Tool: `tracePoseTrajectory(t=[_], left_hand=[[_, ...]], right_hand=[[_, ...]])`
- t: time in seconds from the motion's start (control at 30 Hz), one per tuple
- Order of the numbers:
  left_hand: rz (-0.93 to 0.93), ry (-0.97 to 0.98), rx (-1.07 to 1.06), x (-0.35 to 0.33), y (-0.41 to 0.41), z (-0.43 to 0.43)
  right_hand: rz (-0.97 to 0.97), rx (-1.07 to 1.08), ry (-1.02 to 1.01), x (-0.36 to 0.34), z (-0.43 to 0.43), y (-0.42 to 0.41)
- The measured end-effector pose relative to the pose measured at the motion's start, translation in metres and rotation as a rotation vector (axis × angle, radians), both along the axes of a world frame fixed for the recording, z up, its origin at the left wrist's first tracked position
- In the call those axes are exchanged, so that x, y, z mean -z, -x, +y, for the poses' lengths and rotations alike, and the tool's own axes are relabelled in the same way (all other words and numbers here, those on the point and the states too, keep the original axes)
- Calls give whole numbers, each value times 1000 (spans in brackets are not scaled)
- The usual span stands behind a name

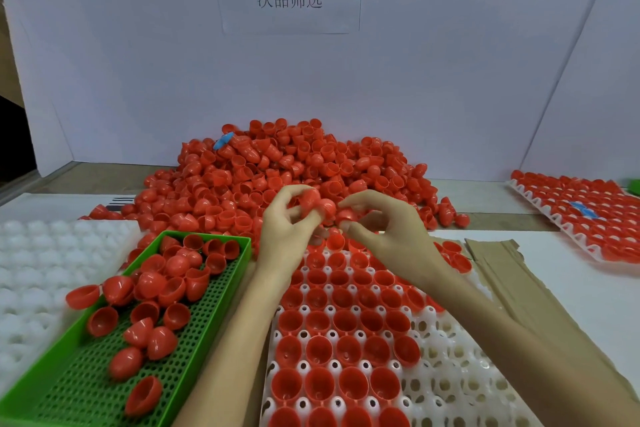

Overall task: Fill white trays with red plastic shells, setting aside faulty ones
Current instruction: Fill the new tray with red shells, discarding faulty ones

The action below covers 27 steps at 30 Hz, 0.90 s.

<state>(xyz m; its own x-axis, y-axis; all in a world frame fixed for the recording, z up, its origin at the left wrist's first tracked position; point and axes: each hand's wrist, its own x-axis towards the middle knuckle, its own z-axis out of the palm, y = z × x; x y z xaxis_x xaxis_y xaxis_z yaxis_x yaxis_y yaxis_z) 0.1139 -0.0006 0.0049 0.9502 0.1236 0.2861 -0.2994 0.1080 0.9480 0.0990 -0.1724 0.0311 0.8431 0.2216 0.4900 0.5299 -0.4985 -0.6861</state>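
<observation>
While both hands hover together over the far edge of the white tray [450,350], at the foot of the pile [277,166] on the worktop, what matters is where the open cells lie from them. The left hand [287,229] has its fingers curled round the held shells [317,203], a small cluster raised at 12 o'clock of the tray. The right hand [384,229], close beside it at 3 o'clock, seems to pinch a single shell [347,216] between thumb and forefinger, though blur leaves that grip less than certain.

The tray's left and middle columns are filled, mouths up. Bare cells run down its right side, toward 5 o'clock from the hands and partly beneath the right forearm. The right hand is therefore probably the nearer one for seating a shell, which would need its mouth turned up and dome down first. For a faulty piece, the green tray [86,388] lies the other way, at 7 o'clock, nearer the left hand. Which way the held pieces face cannot be told.
</observation>
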Motion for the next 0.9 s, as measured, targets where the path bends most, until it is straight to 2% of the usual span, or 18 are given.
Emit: tracePoseTrajectory(t=[0.17, 0.43, 0.6, 0.73, 0.9], left_hand=[[15, -87, 297, -5, 6, 2], [27, -44, 383, -6, 6, 3], [36, -71, 419, -5, 5, 4], [41, -28, 364, -2, 4, 6], [54, -8, 289, 0, 0, 7]], right_hand=[[41, 65, -155, -1, -23, 19], [89, 128, -272, 7, -37, 29], [90, 110, -180, 12, -38, 32], [156, -35, -114, -6, -45, 38], [219, -213, 302, -32, -53, 68]])
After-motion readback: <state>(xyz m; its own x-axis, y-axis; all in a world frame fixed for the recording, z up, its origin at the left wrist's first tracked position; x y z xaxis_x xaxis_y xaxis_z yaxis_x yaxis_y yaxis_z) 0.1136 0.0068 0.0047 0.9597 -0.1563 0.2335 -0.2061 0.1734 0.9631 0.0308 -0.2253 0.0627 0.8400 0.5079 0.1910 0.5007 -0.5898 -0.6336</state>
